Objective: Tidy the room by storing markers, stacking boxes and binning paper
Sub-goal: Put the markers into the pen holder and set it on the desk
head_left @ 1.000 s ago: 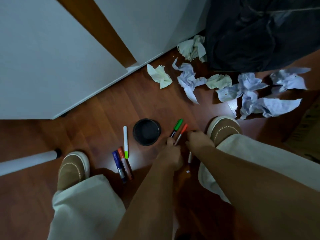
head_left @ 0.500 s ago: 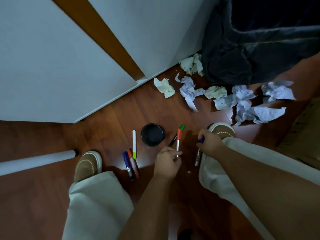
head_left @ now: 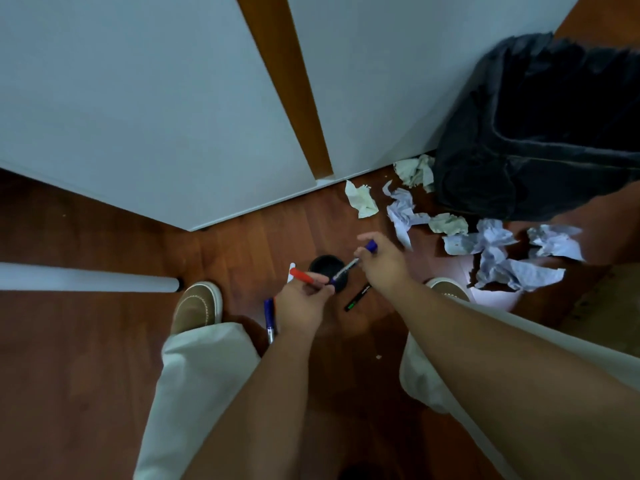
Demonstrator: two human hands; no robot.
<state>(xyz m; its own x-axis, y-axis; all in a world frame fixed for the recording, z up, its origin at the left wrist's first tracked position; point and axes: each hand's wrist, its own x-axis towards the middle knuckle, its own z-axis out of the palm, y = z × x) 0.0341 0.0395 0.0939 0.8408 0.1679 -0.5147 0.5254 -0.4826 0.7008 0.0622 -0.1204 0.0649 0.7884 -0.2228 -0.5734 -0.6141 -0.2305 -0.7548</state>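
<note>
No text, label, brand or number can be read: faint pale print is seen along the black marker [head_left: 358, 297] lying on the floor [head_left: 104, 341] and marks on the crumpled paper [head_left: 491, 251], but both are too small and blurred.

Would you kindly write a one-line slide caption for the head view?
Left hand holds a red-capped marker, right hand a blue-capped marker over the black cup.

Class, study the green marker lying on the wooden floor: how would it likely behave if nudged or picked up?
The green marker looks slim and round, so a nudge would probably roll it across the smooth floor. It seems rigid and light, likely easy to pinch.
</note>
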